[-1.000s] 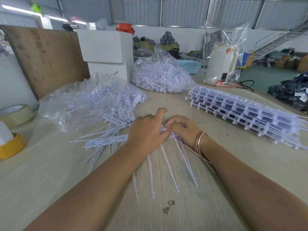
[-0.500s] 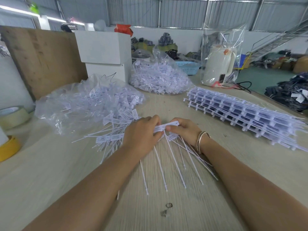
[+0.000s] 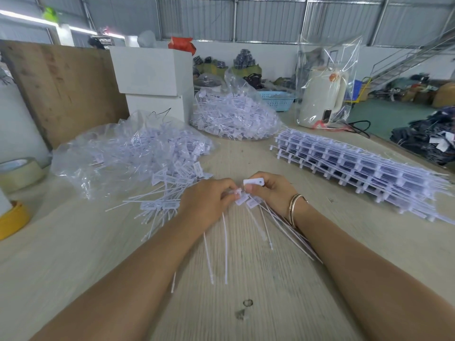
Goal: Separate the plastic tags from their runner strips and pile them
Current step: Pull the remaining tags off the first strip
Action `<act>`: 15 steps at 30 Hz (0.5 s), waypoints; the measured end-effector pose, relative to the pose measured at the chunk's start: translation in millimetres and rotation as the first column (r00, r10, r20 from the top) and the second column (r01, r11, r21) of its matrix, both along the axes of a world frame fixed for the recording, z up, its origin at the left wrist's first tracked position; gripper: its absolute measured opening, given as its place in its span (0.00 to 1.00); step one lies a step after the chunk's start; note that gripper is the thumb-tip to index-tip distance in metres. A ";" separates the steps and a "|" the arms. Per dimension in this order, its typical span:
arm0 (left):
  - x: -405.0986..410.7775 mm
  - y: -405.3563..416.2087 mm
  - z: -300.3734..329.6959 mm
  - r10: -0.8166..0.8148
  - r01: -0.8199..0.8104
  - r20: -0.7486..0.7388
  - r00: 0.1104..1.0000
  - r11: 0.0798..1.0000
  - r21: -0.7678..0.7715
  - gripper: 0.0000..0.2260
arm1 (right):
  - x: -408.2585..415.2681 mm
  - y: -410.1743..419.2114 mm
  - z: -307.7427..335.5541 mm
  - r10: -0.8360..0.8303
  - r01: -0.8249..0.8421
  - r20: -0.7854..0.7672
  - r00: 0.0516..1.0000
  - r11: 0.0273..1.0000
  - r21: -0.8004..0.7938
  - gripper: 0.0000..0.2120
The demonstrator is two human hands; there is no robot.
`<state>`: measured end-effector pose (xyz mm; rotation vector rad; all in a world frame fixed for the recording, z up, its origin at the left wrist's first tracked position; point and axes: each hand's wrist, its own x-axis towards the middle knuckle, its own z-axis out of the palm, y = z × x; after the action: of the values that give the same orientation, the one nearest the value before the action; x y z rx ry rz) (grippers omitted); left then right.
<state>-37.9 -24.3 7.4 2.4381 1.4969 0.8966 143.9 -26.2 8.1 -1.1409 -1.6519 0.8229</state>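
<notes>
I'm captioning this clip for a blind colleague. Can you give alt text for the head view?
Left hand and right hand pinch a white tag strip above a wooden table; loose tags lie left, stacked runner strips right.

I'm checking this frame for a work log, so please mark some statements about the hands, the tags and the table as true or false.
1. Both hands hold white plastic tags at the middle of the table. True: the left hand and right hand grip a bunch of white plastic tags.
2. The stack of white unseparated runner strips lies to the left of the hands. False: it lies to their right.
3. The right wrist wears metal bangles. True.
4. The yellow tape roll sits on the white cardboard box. False: it sits at the left edge of the pale wooden table.
</notes>
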 end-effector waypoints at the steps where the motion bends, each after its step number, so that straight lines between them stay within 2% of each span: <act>1: -0.2 -0.1 -0.2 0.001 -0.001 -0.010 1.000 1.000 0.002 0.07 | 0.1 1.0 0.0 -0.031 0.031 0.005 1.000 0.999 -0.020 0.09; 4: -0.7 -0.4 -0.2 0.013 -0.013 0.002 1.000 1.000 0.011 0.08 | 5.8 9.9 -3.1 -0.208 0.210 0.055 0.977 0.977 -0.028 0.07; 7: -0.4 0.0 1.3 0.043 -0.043 -0.007 0.999 0.999 0.022 0.13 | 7.9 13.8 -2.4 -0.328 0.342 0.175 0.928 0.938 -0.055 0.04; 9: 1.1 -0.6 2.5 0.056 -0.054 -0.038 0.998 0.997 0.049 0.17 | 7.5 13.0 -3.0 -0.384 0.404 0.287 0.878 0.915 -0.011 0.11; 10: 2.6 -1.5 3.5 0.054 -0.051 -0.051 0.997 0.996 0.068 0.18 | 6.2 10.5 -2.7 -0.401 0.406 0.328 0.856 0.912 0.055 0.13; 12: 6.2 -4.2 5.6 0.038 -0.032 -0.060 0.997 0.995 0.099 0.19 | 1.0 3.7 -1.4 -0.359 0.315 0.335 0.871 0.932 0.181 0.09; 13: 8.1 -5.9 6.5 0.024 -0.018 -0.058 0.998 0.994 0.111 0.19 | -2.8 0.2 -1.2 -0.298 0.244 0.350 0.888 0.951 0.190 0.05; 15: 11.4 -9.3 7.8 -0.014 0.021 -0.053 0.998 0.992 0.128 0.18 | -9.1 -2.6 -4.6 -0.179 0.124 0.448 0.876 0.981 0.149 0.08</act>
<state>-26.5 -33.6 15.1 2.5799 1.4759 0.9619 134.8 -28.8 3.5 -1.4392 -1.9316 0.3607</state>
